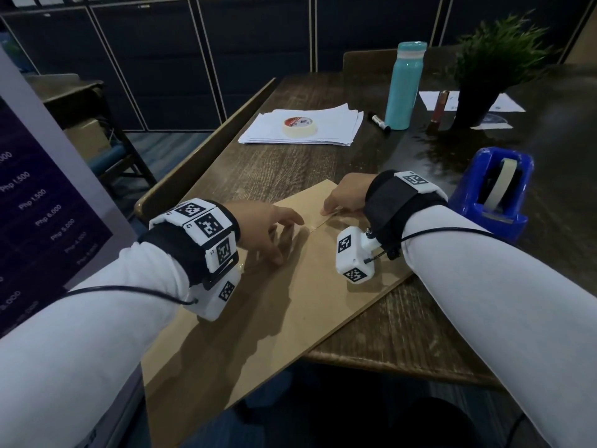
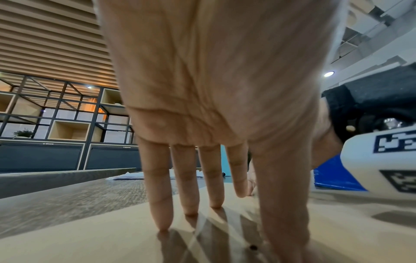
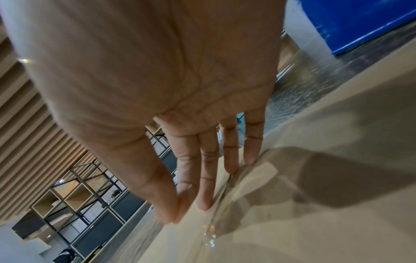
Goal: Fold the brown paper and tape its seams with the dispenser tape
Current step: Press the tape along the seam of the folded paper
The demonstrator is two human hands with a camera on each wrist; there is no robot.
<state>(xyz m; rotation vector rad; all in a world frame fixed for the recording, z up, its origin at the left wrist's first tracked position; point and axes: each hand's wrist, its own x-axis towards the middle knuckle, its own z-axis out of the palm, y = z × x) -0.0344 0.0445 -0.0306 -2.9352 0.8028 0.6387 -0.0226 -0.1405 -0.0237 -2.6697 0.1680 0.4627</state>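
The folded brown paper [image 1: 277, 305] lies flat on the dark wooden table [image 1: 403, 321], its near end hanging over the front edge. A clear strip of tape [image 1: 318, 223] runs along its middle seam. My left hand [image 1: 268, 226] rests on the paper left of the seam, straight fingers [image 2: 190, 186] pressing down. My right hand [image 1: 345, 197] presses straight fingers [image 3: 208, 178] on the tape at the paper's far end; the tape [image 3: 221, 194] glints beside them. The blue tape dispenser [image 1: 494, 189] stands to the right of my right wrist.
A stack of white sheets [image 1: 303, 126] with a roll of masking tape [image 1: 299, 126] lies at the back. A teal bottle [image 1: 405, 85], a black marker [image 1: 381, 122] and a potted plant [image 1: 491, 69] stand at the back right. A purple banner [image 1: 35, 215] stands at the left.
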